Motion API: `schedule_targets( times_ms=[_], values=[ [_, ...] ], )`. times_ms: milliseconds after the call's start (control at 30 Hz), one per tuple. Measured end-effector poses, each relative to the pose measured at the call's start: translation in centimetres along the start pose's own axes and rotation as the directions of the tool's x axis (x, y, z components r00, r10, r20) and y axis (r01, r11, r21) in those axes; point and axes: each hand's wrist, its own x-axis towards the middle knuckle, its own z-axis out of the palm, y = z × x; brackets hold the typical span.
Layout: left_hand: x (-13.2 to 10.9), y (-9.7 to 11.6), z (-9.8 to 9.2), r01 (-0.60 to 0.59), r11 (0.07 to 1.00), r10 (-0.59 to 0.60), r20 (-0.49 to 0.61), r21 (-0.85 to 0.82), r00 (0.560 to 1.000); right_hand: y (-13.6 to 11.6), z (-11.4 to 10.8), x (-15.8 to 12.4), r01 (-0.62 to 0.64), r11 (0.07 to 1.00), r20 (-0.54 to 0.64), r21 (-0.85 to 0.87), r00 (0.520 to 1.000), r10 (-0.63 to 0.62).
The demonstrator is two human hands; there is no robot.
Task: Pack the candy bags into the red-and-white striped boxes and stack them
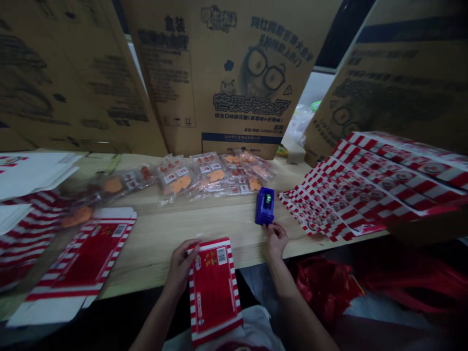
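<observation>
My left hand (182,265) grips the upper left edge of a red and white striped carton (214,290) that hangs over the front edge of the wooden table (204,224) toward my lap. My right hand (275,240) rests on the table just in front of a small blue tape dispenser (265,205), its fingertips touching or nearly touching the base. The right hand's fingers are curled, and I see nothing held in them.
Several clear snack packets (204,178) lie in a row mid-table. Flat striped cartons lie at the left (82,261) and in a fanned stack at the right (365,187). Tall brown cardboard boxes (234,73) wall the back. Red bags (325,287) sit below.
</observation>
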Motion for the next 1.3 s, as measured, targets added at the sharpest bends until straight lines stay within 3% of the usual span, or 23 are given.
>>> schedule_targets(
  times_ms=[100,167,200,233,267,333,367,400,433,500,567,700,800,833,867,933,1000,1033,1100,1133,1167,1233,1300],
  values=[
    [0.7,0.8,0.9,-0.026,1.0,0.026,0.037,0.003,0.999,-2.0,-0.3,-1.3,-0.052,0.998,0.041,0.033,0.998,0.05],
    [1.4,1.6,1.3,-0.052,0.999,0.051,0.074,0.015,0.996,-4.5,0.5,-1.6,-0.062,0.998,0.319,-0.002,0.946,0.06],
    [1.7,2.0,1.5,-0.072,0.997,0.069,0.096,0.028,0.993,-6.1,1.3,-1.5,-0.043,0.998,0.529,-0.042,0.846,0.058],
    [2.0,2.4,1.7,-0.095,0.995,0.089,0.123,0.044,0.988,-7.6,2.3,-1.3,0.002,0.997,0.73,-0.083,0.681,0.059],
    [2.2,2.8,2.0,-0.122,0.99,0.11,0.153,0.068,0.982,-9.2,3.5,-0.9,0.061,0.993,0.876,-0.105,0.478,0.063],
    [2.3,3.3,2.5,-0.181,0.976,0.154,0.207,0.122,0.966,-11.7,6.2,0.0,0.209,0.974,0.995,-0.088,0.066,0.076],
    [2.2,3.5,2.8,-0.209,0.967,0.173,0.225,0.147,0.959,-12.7,7.4,0.4,0.286,0.957,0.991,-0.059,-0.099,0.091],
    [2.1,3.6,3.0,-0.23,0.959,0.187,0.236,0.168,0.954,-13.3,8.6,0.7,0.359,0.933,0.967,-0.026,-0.227,0.114],
    [2.0,3.7,3.2,-0.245,0.952,0.199,0.239,0.182,0.95,-13.7,9.6,0.9,0.426,0.905,0.937,0.005,-0.318,0.145],
    [1.7,3.7,3.2,-0.259,0.948,0.212,0.24,0.187,0.947,-14.0,11.0,0.8,0.551,0.834,0.887,0.043,-0.405,0.222],
    [1.5,3.8,3.1,-0.272,0.944,0.222,0.248,0.188,0.943,-14.0,11.7,0.4,0.666,0.743,0.869,0.063,-0.403,0.287],
    [1.2,4.1,2.7,-0.274,0.94,0.222,0.245,0.205,0.944,-14.0,12.0,-0.1,0.784,0.618,0.89,0.055,-0.319,0.325],
    [0.8,4.5,2.6,-0.263,0.946,0.214,0.244,0.187,0.946,-13.5,12.0,0.3,0.691,0.721,0.911,-0.048,-0.266,0.315],
    [0.6,4.6,2.6,-0.267,0.947,0.219,0.25,0.178,0.943,-13.2,12.0,0.5,0.615,0.782,0.904,-0.101,-0.271,0.33],
    [0.3,4.8,2.7,-0.275,0.947,0.227,0.255,0.168,0.94,-12.7,11.9,0.7,0.521,0.839,0.885,-0.159,-0.301,0.354],
    [-0.3,5.1,2.7,-0.296,0.944,0.252,0.258,0.149,0.933,-11.8,11.6,0.7,0.305,0.907,0.811,-0.291,-0.424,0.403],
    [-0.9,5.5,2.6,-0.315,0.94,0.275,0.255,0.13,0.927,-10.8,11.1,0.2,0.093,0.892,0.737,-0.443,-0.529,0.421],
    [-1.2,5.7,2.6,-0.324,0.939,0.285,0.26,0.12,0.923,-10.4,10.8,-0.2,-0.002,0.863,0.723,-0.505,-0.548,0.422],
    [-1.7,5.9,2.2,-0.338,0.935,0.301,0.267,0.104,0.915,-9.6,10.5,-1.2,-0.152,0.799,0.729,-0.582,-0.531,0.431],
    [-1.8,5.9,2.0,-0.34,0.935,0.309,0.246,0.096,0.919,-9.2,10.6,-1.7,-0.202,0.783,0.754,-0.588,-0.486,0.441],
    [-1.9,5.9,1.6,-0.329,0.941,0.309,0.193,0.083,0.931,-8.8,10.8,-2.0,-0.236,0.788,0.794,-0.568,-0.407,0.451],
    [-1.9,5.5,0.3,-0.275,0.961,0.276,-0.04,0.007,0.96,-7.7,11.7,-2.3,-0.272,0.831,0.874,-0.485,-0.176,0.452],
    [-2.0,4.6,-1.5,-0.252,0.963,0.2,-0.364,-0.099,0.909,-6.7,13.2,-1.8,-0.276,0.883,0.908,-0.38,0.073,0.414]
  ],
)
